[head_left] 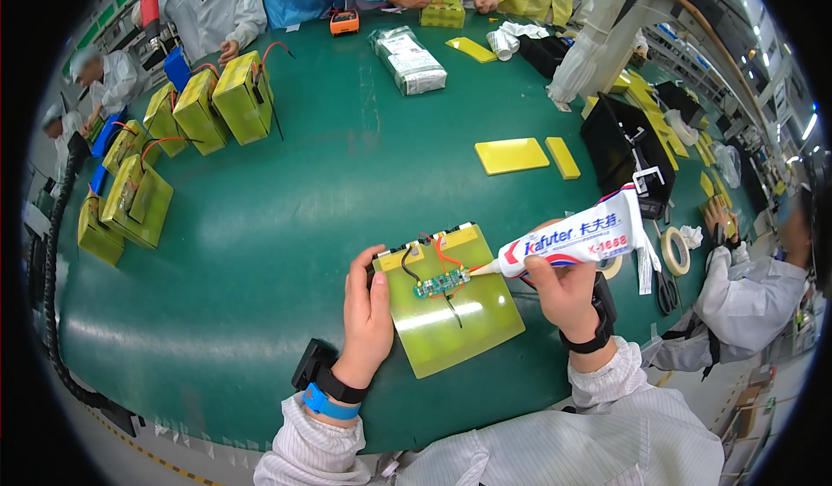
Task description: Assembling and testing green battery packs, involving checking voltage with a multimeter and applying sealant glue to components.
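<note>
A yellow-green battery pack (459, 321) lies in front of me, with a small green circuit board (441, 284) on its top face. Red and black wires (442, 250) run from the board toward the pack's far edge. My left hand (364, 317) grips the pack along its left side, thumb near the top edge. In my right hand (568, 291) is a white glue tube (568, 239) with red and blue print, held tilted. Its pointed nozzle (485, 268) reaches the right end of the board; whether it touches is hard to tell.
Finished-looking yellow packs (243, 96) stand at the far left. Yellow sheets (511, 156) and a black bin (628, 143) lie to the right, with tape rolls (674, 250) and scissors (666, 293) nearer. A wrapped package (407, 59) sits farther back. Co-workers (212, 9) work around the green table (217, 330).
</note>
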A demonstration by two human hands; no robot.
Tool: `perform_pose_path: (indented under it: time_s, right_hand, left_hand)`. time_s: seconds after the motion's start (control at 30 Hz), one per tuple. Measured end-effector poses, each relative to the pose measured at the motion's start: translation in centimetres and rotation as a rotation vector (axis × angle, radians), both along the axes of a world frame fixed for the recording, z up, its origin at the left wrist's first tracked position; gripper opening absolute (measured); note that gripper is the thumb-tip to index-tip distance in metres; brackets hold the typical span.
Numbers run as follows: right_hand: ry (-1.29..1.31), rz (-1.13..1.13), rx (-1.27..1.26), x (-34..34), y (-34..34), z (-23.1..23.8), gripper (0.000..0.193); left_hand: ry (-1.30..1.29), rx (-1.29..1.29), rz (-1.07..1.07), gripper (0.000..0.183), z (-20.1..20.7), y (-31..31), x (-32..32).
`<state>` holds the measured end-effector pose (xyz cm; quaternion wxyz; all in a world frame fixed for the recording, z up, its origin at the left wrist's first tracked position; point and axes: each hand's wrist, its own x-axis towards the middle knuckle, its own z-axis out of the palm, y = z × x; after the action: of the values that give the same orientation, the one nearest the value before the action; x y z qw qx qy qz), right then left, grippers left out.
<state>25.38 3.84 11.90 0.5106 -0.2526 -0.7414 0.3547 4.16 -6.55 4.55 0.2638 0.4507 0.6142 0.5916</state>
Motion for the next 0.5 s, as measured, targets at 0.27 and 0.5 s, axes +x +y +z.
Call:
perform_pose_path:
  time_s: [0.27, 0.5]
  right_hand:
    - [0.352, 0.056, -0.549, 0.0, 1.5, 0.4, 0.024]
    - [0.701, 0.591, -1.128, 0.9, 2.3, 0.1, 0.03]
  left_hand:
    - [0.0, -0.009, -0.001, 0.032, 0.1, 0.5, -0.1]
    - [0.055, 0.047, 0.025, 0.031, -0.3, 0.5, 0.0]
